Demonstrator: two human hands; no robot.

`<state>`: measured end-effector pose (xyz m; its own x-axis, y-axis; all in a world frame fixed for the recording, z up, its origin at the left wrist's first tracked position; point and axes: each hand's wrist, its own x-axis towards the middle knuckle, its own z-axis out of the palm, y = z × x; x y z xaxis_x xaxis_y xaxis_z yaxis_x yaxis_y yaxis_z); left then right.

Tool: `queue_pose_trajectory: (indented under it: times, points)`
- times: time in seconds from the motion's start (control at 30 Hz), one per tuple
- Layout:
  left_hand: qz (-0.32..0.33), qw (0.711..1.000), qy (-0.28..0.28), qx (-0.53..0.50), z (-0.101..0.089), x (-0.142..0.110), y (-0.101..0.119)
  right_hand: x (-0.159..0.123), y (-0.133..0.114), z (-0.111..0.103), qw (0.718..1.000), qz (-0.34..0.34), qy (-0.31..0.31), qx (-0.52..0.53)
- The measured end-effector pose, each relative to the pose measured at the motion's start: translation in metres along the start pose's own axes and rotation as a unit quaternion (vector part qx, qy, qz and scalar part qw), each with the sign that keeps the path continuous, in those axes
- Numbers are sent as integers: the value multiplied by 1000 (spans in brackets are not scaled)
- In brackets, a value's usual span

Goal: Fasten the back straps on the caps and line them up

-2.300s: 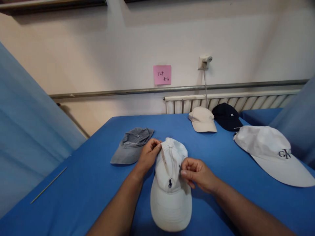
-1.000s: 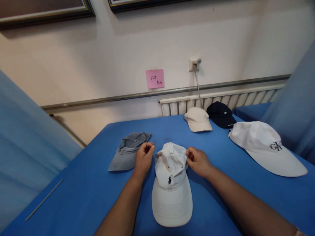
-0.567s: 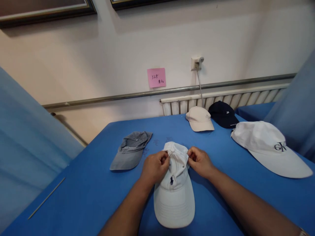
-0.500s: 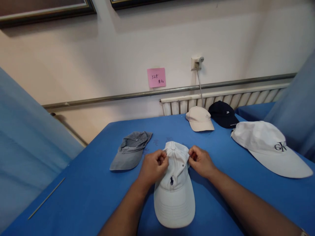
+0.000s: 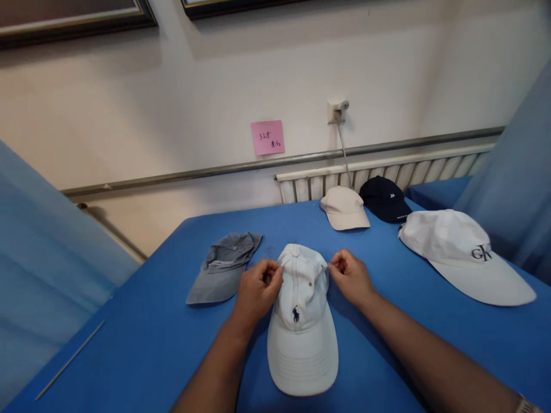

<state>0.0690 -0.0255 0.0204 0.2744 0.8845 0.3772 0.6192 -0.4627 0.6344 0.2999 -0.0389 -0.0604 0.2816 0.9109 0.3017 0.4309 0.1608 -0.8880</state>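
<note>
A white baseball cap [image 5: 300, 338] with a small dark logo lies on the blue-covered table [image 5: 142, 338], its brim towards me. My left hand [image 5: 258, 287] pinches the left side of its crown, fingers closed on the fabric. On the opposite side my right hand [image 5: 350, 276] has thumb and finger pressed together at the crown's right edge. The crown is somewhat creased between the two hands. To the left sits a grey cap [image 5: 221, 281] with a dented crown, close to my left hand but apart from it.
Farther right are a beige cap [image 5: 345, 209], a navy cap [image 5: 384, 198] and a big white cap [image 5: 456, 252]. A thin stick [image 5: 71, 358] lies at the left. Blue curtains [image 5: 38, 275] hang at the sides; a radiator [image 5: 314, 186] and rail [image 5: 193, 172] run along the wall.
The crown of the white cap looks fuller and more upright, with fewer folds at its back. Both hands remain at its sides, and the view has shifted slightly.
</note>
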Motion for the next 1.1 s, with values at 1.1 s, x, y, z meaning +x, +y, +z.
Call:
queue_pose_trajectory:
  times: [1.1]
  points:
    - [-13, 999, -14, -26, 8, 4, -2, 20, 24, 19, 981, 36, -181, -53]
